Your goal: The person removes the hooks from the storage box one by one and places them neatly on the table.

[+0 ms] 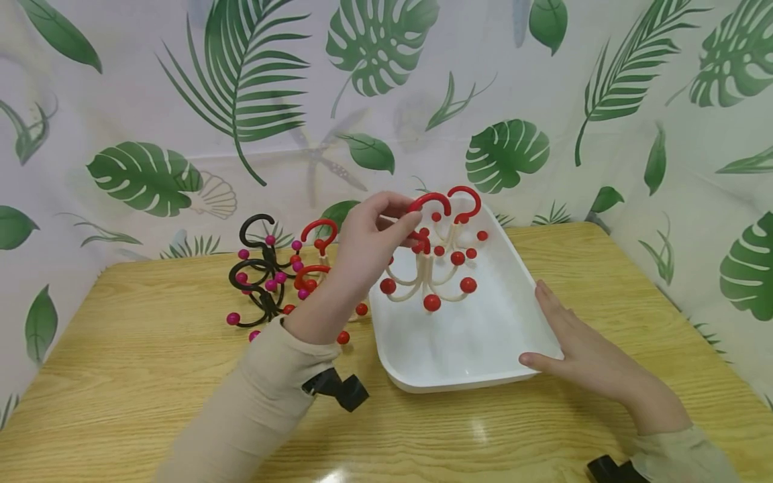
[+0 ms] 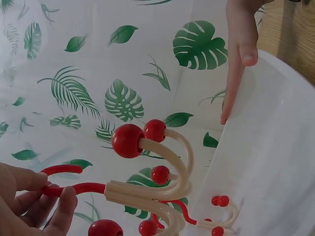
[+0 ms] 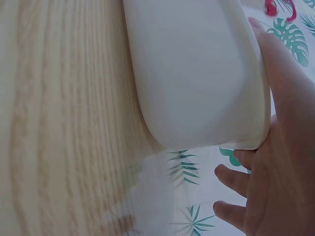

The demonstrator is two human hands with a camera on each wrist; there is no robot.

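Note:
My left hand [image 1: 362,251] pinches the red hook of a multi-arm hanging hook [image 1: 426,268]. It has curved beige arms tipped with red balls. In the left wrist view, thumb and fingers grip the red hook, and the beige arms [image 2: 142,191] extend to the right. The hanging hook is held over a white tray [image 1: 471,342]. Behind it, a similar red-and-beige hanging hook [image 1: 465,216] stands in the tray's far part. My right hand [image 1: 582,352] touches the tray's near right corner, its fingers extended along the side and its thumb at the near rim.
Left of the tray, two black hanging hooks [image 1: 266,305] with magenta balls rest on the wooden table [image 1: 151,335]. Beside them are red-hooked ones [image 1: 321,231], partly hidden by my left arm. A leaf-patterned sheet [image 1: 410,134] covers the wall behind the table.

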